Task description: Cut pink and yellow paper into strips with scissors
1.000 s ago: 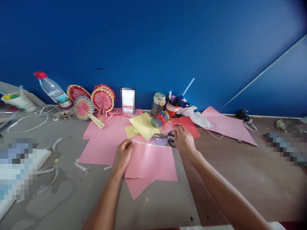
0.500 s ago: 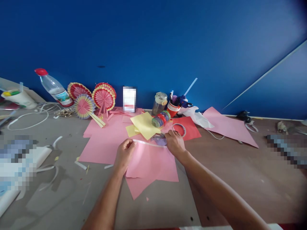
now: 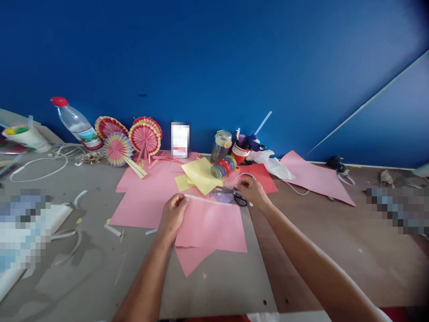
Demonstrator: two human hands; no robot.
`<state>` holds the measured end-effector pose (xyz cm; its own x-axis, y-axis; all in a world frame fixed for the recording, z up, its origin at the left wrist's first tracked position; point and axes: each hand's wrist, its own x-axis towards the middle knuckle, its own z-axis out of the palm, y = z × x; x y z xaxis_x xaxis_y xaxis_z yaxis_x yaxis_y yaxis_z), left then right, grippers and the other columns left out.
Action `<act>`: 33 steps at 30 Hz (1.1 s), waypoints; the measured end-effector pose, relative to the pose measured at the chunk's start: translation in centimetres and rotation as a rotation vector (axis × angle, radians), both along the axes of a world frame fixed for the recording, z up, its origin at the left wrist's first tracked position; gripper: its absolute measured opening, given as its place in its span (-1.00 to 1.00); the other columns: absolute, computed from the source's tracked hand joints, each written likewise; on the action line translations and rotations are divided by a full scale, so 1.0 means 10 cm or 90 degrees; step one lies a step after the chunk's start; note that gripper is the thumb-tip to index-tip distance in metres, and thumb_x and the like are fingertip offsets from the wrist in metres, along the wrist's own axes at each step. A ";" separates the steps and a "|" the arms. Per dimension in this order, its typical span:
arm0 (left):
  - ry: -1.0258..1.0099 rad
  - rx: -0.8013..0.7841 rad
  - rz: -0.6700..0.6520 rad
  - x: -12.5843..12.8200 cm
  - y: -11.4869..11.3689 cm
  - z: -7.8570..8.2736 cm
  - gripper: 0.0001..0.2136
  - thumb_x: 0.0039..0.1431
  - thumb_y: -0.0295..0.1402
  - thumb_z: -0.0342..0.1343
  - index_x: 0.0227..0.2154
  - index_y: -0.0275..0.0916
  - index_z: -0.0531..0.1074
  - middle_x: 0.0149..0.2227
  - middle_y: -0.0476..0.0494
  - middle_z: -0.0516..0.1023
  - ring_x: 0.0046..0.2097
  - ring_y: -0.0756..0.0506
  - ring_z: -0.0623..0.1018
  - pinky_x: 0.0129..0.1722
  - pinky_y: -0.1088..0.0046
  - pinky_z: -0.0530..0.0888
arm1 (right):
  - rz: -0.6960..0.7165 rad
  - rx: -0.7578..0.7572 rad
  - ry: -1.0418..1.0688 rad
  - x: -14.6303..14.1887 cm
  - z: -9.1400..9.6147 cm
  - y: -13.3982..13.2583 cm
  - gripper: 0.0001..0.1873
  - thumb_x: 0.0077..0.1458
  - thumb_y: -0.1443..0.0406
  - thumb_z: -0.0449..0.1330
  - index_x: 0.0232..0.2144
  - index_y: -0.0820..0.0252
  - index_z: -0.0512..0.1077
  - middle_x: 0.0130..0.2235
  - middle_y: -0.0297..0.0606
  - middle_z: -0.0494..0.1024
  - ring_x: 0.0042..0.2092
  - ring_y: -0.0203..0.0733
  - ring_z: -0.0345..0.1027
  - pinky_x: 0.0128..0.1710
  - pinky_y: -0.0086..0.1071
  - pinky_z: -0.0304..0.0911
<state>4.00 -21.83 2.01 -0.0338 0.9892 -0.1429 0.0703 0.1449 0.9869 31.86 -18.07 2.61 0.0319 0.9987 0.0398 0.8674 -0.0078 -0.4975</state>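
Off the far right corner of the pink sheet comes the right hand, baring the black-handled scissors! Head view now: the sheet lies on the counter, a white strip along its far edge. Left hand, grip pinched closed on the sheet's far left corner. Right grip, fingers curled, beyond the far right corner; can't tell whether it holds anything. Yellow paper sits beyond the sheet.

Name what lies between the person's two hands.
Between left hand and right hand, the head view shows a pink sheet edged with a white strip, lilac paper and scissors.
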 end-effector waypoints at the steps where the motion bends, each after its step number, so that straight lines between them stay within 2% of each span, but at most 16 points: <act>1: -0.002 -0.003 0.002 0.00 0.00 0.00 -0.73 -0.05 -0.10 0.14 -0.51 -0.22 0.36 -0.54 0.06 0.37 -0.47 0.00 0.33 -0.46 0.52 0.25 | -0.002 0.001 0.019 -0.01 -0.01 0.00 -0.72 0.08 0.28 -0.01 -0.36 0.28 0.48 -0.41 -0.23 0.52 -0.38 -0.23 0.36 -0.42 -0.45 0.23; 6: 0.014 -0.002 0.005 0.00 0.00 0.01 -0.72 -0.04 -0.08 0.14 -0.50 -0.22 0.37 -0.54 0.05 0.36 -0.47 -0.01 0.33 -0.45 0.51 0.25 | 0.034 -0.044 0.079 -0.14 -0.05 -0.01 -0.79 -0.04 0.36 0.04 -0.46 0.22 0.49 -0.50 -0.32 0.51 -0.45 -0.27 0.34 -0.45 -0.48 0.20; 12: 0.012 0.001 0.007 0.00 0.00 -0.01 -0.73 0.00 -0.10 0.12 -0.49 -0.23 0.39 -0.54 0.07 0.34 -0.47 0.01 0.32 -0.46 0.53 0.24 | 0.067 -0.076 0.043 -0.16 -0.05 0.08 -0.73 -0.05 0.47 -0.02 -0.43 0.20 0.48 -0.48 -0.30 0.52 -0.39 -0.26 0.37 -0.37 -0.47 0.20; 16: 0.010 0.003 0.009 0.01 -0.01 0.00 -0.74 0.00 -0.12 0.12 -0.48 -0.24 0.40 -0.54 0.07 0.35 -0.47 0.02 0.30 -0.47 0.53 0.22 | 0.115 -0.093 -0.005 -0.13 -0.01 0.13 -0.63 -0.02 0.51 -0.03 -0.19 0.24 0.41 -0.45 -0.30 0.52 -0.37 -0.24 0.38 -0.37 -0.45 0.18; 19: -0.008 -0.012 0.007 0.02 -0.02 0.00 -0.75 0.01 -0.12 0.12 -0.46 -0.24 0.39 -0.52 0.07 0.36 -0.48 0.02 0.30 -0.48 0.53 0.22 | 0.145 -0.106 -0.047 -0.11 0.02 0.16 -0.56 0.01 0.51 -0.01 -0.03 0.24 0.32 -0.34 -0.25 0.55 -0.32 -0.22 0.41 -0.35 -0.45 0.18; 24: -0.004 -0.021 0.007 0.03 -0.03 0.01 -0.76 0.01 -0.13 0.11 -0.47 -0.22 0.38 -0.52 0.08 0.35 -0.47 0.01 0.30 -0.47 0.53 0.21 | 0.158 -0.136 -0.135 -0.13 0.07 0.22 -0.69 0.14 0.44 -0.02 -0.07 0.25 0.34 -0.21 -0.12 0.56 -0.25 -0.19 0.43 -0.33 -0.44 0.18; 29: 0.032 0.002 0.011 0.03 -0.02 0.00 -0.78 0.04 -0.16 0.09 -0.48 -0.24 0.38 -0.53 0.08 0.33 -0.46 0.03 0.29 -0.46 0.55 0.21 | 0.157 -0.155 -0.238 -0.26 0.15 0.18 -0.74 0.12 0.40 0.03 -0.12 0.24 0.38 -0.19 -0.03 0.56 -0.19 -0.02 0.45 -0.31 -0.36 0.19; 33: 0.039 0.021 0.001 0.01 0.00 -0.06 -0.76 0.05 -0.15 0.09 -0.47 -0.25 0.39 -0.53 0.08 0.32 -0.46 0.02 0.28 -0.46 0.54 0.21 | 0.159 -0.151 -0.296 -0.34 0.19 0.13 -0.77 0.15 0.39 0.01 -0.16 0.24 0.39 -0.18 -0.01 0.56 -0.16 0.02 0.45 -0.26 -0.32 0.20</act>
